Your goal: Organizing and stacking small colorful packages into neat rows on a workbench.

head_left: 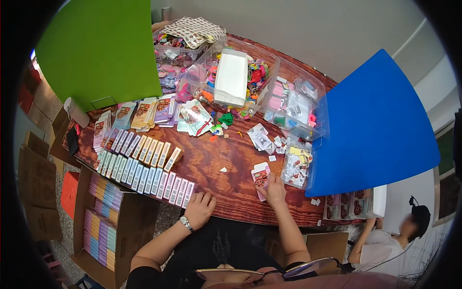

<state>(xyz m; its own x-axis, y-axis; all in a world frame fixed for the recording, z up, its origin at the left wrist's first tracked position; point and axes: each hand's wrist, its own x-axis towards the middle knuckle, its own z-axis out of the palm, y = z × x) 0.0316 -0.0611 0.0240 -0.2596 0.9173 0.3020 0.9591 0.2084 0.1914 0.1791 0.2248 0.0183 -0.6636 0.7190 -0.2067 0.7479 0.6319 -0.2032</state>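
Note:
On the wooden table, my right hand (pixel 275 191) grips the lower right side of a pink-and-white card carton (pixel 260 175) with a picture on its front. My left hand (pixel 200 210) rests at the table's near edge, fingers bent and slightly apart, holding nothing. It is close beside the last pink box (pixel 188 194) in a long row. Several filled narrow boxes (pixel 142 177) stand there side by side in green, blue and pink. A second row of purple and orange boxes (pixel 153 153) stands behind them.
Flat cartons (pixel 196 118) lie in piles behind the rows. Clear bins (pixel 192 79) hold colourful bits, one topped by a white tray (pixel 231 77). A green panel (pixel 103 53) and blue panel (pixel 375 130) flank the table. An open cardboard box (pixel 126 231) holds packed boxes. Another person (pixel 385 243) works at right.

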